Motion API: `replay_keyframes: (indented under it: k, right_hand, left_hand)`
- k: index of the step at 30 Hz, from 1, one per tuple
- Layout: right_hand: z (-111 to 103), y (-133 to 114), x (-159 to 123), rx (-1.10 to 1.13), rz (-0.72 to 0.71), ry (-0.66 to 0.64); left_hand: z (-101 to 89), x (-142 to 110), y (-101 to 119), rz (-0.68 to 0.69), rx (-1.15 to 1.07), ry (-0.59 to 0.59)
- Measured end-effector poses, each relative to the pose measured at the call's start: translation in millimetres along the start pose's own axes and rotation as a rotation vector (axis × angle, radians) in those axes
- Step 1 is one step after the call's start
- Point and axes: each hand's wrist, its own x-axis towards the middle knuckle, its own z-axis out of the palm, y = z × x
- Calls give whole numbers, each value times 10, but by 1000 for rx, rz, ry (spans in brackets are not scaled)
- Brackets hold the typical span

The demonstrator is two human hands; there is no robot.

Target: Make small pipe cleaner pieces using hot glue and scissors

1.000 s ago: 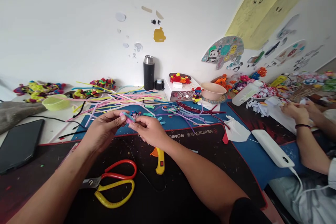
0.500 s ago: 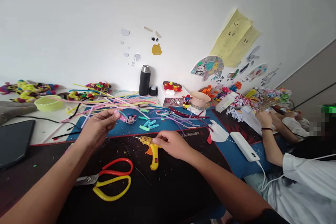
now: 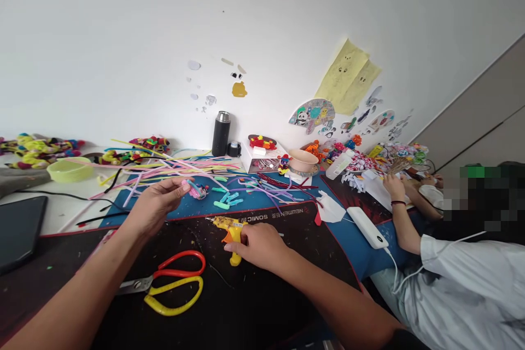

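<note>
My left hand (image 3: pixel 166 199) pinches a small pink and blue fuzzy pipe-cleaner piece (image 3: pixel 192 188) between thumb and fingertips. Right by it is a small multicoloured figure (image 3: pixel 202 192), partly hidden by the piece; whether they touch I cannot tell. My right hand (image 3: pixel 262 243) is closed around the grip of a yellow glue gun (image 3: pixel 232 235) with an orange trigger, its nozzle pointing left over the black mat (image 3: pixel 229 306). Short turquoise pipe-cleaner pieces (image 3: pixel 233 198) lie beyond the gun. Scissors (image 3: pixel 174 284) with one red and one yellow handle lie nearer me.
Long pipe cleaners (image 3: pixel 164 169) spread across the back, before a black thermos (image 3: pixel 221 134), a white box (image 3: pixel 266 159) and a beige bowl (image 3: pixel 303 159). A phone (image 3: pixel 22 232) lies left, a white power bank (image 3: pixel 368 228) right. A co-worker's hands (image 3: pixel 396 188) are farther right.
My right hand has left the pink and blue piece, moved down right and closed on the glue gun. My left hand keeps the piece. The view has turned right.
</note>
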Motion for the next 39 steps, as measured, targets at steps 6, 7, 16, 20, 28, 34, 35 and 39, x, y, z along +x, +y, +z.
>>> replay_keyframes:
  k: [6, 7, 16, 20, 28, 34, 35, 39]
  right_hand:
    - [61, -10, -46, 249, 109, 7]
    - [79, 12, -41, 333, 139, -11]
    - [225, 206, 105, 1254, 257, -50]
    - [190, 200, 171, 1426, 246, -46]
    - [201, 116, 255, 1865, 203, -149]
    - [193, 124, 505, 1854, 120, -230]
    - [161, 125, 574, 1863, 110, -234]
    - [-25, 73, 917, 1930, 13, -217]
  left_hand:
    - [8, -17, 15, 3, 0, -26]
    - [12, -18, 19, 7, -1, -26]
    - [-26, 18, 3, 44, 16, 5]
    - [-23, 16, 1, 42, 38, 8]
    - [-13, 7, 7, 23, 80, 24]
    - [-75, 40, -24, 2, 84, 38]
    - [-89, 48, -26, 2, 80, 46]
    - [-137, 80, -21, 1, 62, 91]
